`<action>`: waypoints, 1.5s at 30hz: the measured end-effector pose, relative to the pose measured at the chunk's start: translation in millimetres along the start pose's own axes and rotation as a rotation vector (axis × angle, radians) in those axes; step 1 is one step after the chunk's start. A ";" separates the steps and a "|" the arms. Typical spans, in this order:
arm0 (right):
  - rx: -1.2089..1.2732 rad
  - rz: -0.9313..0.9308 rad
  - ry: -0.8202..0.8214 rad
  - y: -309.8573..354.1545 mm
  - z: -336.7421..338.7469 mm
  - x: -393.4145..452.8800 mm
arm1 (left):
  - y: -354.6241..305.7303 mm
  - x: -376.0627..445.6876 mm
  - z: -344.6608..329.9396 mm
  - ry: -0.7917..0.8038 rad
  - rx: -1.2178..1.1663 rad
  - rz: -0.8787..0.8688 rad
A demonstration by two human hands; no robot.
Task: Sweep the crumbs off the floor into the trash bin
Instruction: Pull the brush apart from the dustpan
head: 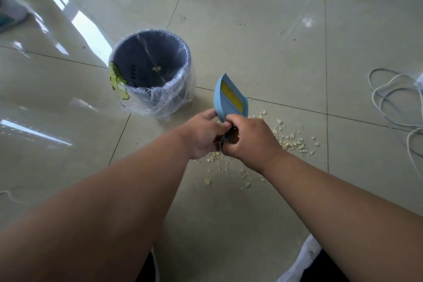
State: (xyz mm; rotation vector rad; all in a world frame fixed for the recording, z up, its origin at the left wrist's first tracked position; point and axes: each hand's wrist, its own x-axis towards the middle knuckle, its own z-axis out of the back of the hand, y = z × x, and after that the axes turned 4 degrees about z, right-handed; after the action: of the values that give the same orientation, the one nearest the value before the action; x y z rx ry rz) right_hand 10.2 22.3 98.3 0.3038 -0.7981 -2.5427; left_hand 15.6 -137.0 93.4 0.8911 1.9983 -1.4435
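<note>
Two bare forearms fill the near edge and reach forward over the tile floor (251, 18). To the left stands one bin (152, 73), lined with a clear bag, a few crumbs already lying inside. The left hand (203, 135) is curled around the base of one blue dustpan (231, 98), which is raised off the floor and tilted. The right hand (249, 137) is closed on something dark at the pan's handle, probably the brush. Crumbs (290, 142) lie scattered under and to the right of the hands, too many to count. The sweeping seems only partly done; next the brush must come free and the pan go down beside the crumbs.
</note>
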 end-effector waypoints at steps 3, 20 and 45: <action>0.044 -0.014 -0.012 -4.9 -5.4 -1.7 | 2.6 6.0 1.0 -0.007 0.015 0.015; 0.238 -0.059 0.098 5.8 -5.2 13.2 | 3.1 3.2 24.0 0.031 0.010 0.031; 0.342 -0.340 0.044 -43.9 -23.8 5.3 | 13.2 5.0 58.1 -0.279 0.233 0.185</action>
State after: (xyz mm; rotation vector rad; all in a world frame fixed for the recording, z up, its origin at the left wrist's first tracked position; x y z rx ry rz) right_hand -2.1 40.1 53.0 0.6519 -1.2590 -2.6833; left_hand 24.1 -188.4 64.2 0.8892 1.5277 -1.6157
